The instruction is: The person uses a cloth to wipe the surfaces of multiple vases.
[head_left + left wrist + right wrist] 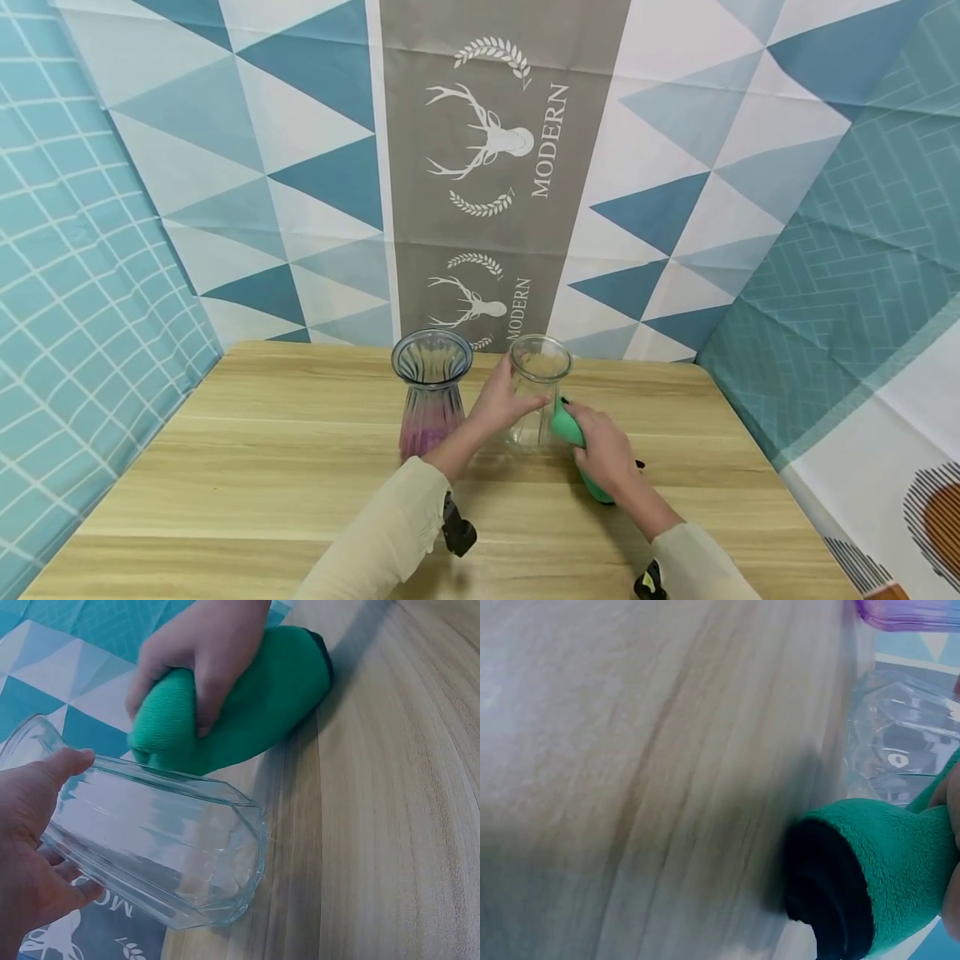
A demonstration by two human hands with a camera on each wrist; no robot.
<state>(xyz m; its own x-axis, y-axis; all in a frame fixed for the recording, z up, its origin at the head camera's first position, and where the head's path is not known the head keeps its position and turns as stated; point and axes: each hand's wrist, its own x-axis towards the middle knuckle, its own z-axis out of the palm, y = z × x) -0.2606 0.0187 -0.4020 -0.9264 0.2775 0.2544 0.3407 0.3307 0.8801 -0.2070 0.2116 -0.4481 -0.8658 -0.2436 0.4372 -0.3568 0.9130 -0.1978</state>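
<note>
A clear glass vase (529, 430) with a flared rim stands at the back middle of the table. My left hand (501, 403) grips it round its upper part, thumb on one side and fingers on the other. In the left wrist view the faceted lower half of the glass vase (172, 840) shows plainly. Bunched in my right hand (607, 448) is a fuzzy green cloth (262, 705) with a black edge. That cloth is close against the vase's right side; whether they touch, I cannot tell. The right wrist view shows the cloth's black edge (829, 889) hanging near the tabletop.
Left of the clear vase stands a ribbed vase (432, 408), bluish at the top and purple below, close to my left forearm. The wood-grain table (247, 467) ends at a patterned hanging (315, 167) behind. Blue tiled sheeting (82, 275) borders the left side.
</note>
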